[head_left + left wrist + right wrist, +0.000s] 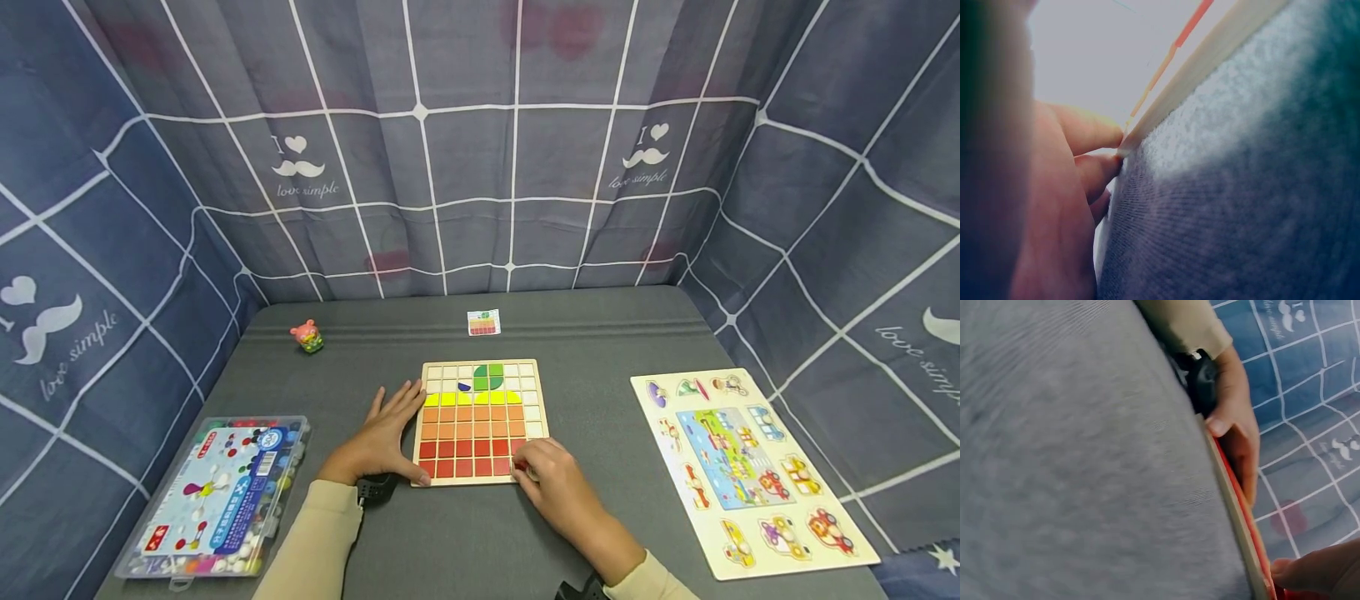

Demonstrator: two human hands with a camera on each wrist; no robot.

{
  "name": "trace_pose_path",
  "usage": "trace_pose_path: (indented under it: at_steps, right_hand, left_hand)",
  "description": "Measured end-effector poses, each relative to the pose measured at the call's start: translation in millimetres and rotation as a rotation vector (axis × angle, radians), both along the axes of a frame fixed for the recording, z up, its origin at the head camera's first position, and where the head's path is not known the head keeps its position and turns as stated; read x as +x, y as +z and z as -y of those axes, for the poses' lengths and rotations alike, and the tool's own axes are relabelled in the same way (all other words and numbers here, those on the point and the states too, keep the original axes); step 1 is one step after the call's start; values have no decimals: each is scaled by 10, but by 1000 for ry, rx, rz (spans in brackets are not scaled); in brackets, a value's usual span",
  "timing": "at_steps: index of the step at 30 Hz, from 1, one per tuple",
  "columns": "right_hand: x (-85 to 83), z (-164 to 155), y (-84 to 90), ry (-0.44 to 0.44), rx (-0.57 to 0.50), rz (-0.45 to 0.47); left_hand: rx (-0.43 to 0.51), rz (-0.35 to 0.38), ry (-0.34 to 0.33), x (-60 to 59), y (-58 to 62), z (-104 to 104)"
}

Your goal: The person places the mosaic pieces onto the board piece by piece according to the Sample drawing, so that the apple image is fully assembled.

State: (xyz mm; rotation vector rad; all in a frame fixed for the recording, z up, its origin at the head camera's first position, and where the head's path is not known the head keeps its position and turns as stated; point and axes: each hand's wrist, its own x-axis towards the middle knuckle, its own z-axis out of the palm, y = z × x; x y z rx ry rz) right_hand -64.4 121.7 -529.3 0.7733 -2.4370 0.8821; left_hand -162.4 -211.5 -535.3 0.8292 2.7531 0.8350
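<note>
A wooden tile board [480, 365] lies at the table's middle, with red, orange and yellow rows and a green and blue patch on top. My left hand [386, 429] rests flat beside the board's left edge, fingers straight, thumb against its front corner. In the left wrist view my fingers [1094, 132] touch the board's edge [1210, 56]. My right hand [534, 472] curls over the board's front right corner and pinches a red tile [519, 464] there. In the right wrist view a fingertip [1310, 570] sits at the board's red edge [1239, 506], with my left hand [1235, 422] beyond.
A clear plastic box [217, 496] with colourful small parts lies at the front left. A peg puzzle board [750, 467] with vehicles lies on the right. A small pink toy [307, 336] and a pattern card [483, 322] sit farther back. Checked curtains enclose the grey table.
</note>
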Motion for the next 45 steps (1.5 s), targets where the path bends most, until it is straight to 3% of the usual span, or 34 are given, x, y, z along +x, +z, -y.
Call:
trace_pose_path:
  at_steps: [16, 32, 45]
  right_hand:
    - [-3, 13, -116, -31, -66, -56]
    - [11, 5, -108, -23, -125, -14]
    - [23, -63, -126, -42, -183, -38]
  left_hand:
    - [-12, -11, 5, -7, -12, 36]
    - [-13, -10, 16, -11, -3, 30]
    - [16, 0, 3, -4, -41, 8]
